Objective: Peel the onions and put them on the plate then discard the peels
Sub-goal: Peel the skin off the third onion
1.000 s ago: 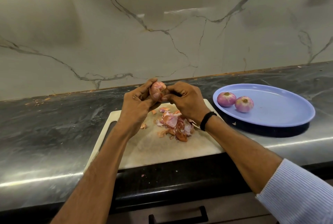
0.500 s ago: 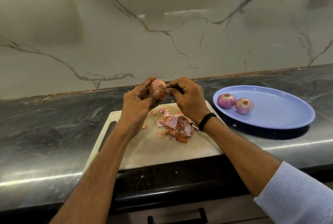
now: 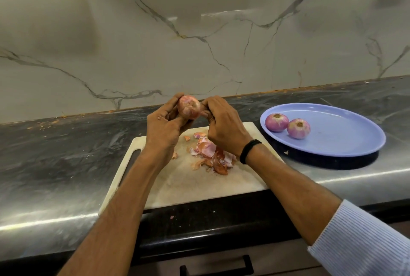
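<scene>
Left hand (image 3: 163,129) fingers grip onion (image 3: 188,107) above cutting board (image 3: 177,187); right hand (image 3: 224,127) fingers pinch its 3 o'clock side. Peels (image 3: 210,156) piled on board; two peeled onions (image 3: 276,122) (image 3: 298,128) on blue plate (image 3: 346,136) at 3 o'clock.

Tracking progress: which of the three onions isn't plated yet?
The onion in the left hand, over the board; the others lie on the blue plate.
</scene>
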Motion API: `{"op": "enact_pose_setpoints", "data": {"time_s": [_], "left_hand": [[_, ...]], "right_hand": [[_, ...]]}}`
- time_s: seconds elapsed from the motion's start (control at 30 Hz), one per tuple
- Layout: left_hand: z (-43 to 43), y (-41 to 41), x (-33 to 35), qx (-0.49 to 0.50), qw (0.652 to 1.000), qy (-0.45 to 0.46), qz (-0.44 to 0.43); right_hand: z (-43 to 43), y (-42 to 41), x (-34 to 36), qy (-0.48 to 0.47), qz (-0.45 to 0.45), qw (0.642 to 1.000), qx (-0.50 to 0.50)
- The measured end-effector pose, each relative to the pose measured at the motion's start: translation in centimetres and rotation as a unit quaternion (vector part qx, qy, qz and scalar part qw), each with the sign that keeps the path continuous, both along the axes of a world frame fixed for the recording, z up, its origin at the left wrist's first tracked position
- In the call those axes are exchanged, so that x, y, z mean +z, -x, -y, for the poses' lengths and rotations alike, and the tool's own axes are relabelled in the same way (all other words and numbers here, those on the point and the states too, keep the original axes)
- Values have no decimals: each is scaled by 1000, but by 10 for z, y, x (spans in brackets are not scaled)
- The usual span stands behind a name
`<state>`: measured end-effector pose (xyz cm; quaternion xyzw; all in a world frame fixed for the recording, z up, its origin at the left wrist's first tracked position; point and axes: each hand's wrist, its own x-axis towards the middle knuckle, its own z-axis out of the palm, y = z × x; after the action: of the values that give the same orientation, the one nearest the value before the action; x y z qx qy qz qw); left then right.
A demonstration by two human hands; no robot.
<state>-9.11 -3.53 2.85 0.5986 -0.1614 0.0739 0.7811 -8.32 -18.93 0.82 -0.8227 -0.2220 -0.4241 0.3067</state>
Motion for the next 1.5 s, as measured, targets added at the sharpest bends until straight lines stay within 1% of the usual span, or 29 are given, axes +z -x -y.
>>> {"op": "enact_pose_setpoints", "data": {"time_s": [0.1,0.23,0.3,0.53,0.63,0.7,0.77,0.9,1.1,1.17,1.37,1.5], "left_hand": [[-5,-4,3,29,998,51,-13],[-8,-8,2,26,995,88,-33],[-8,-9,1,17,996,83,-36],[-6,-3,3,-33,998,44,-36],[-6,-2,2,-47,998,28,-30],[-5,-2,1,-48,999,18,-20],[-4,-2,-1,-41,999,-3,-2],[-4,-3,-4,-8,998,-47,28],[-4,-9,-11,67,990,-100,67],[-4,-9,-13,100,983,-124,89],[-1,-5,-12,170,966,-155,120],[0,-9,-13,197,959,-165,116]], "right_hand": [[1,0,1,-34,10,999,-2],[6,-2,2,-71,-5,997,-19],[7,-1,3,-78,-19,997,-10],[2,1,6,-100,-23,994,48],[2,2,7,-141,-104,981,78],[3,0,8,-183,-160,965,103],[3,0,8,-222,-195,946,135],[0,5,10,-291,-244,908,176],[-2,5,10,-324,-292,878,200],[-2,6,9,-325,-299,873,207],[-3,6,7,-327,-310,868,209],[-4,6,10,-337,-302,866,210]]}}
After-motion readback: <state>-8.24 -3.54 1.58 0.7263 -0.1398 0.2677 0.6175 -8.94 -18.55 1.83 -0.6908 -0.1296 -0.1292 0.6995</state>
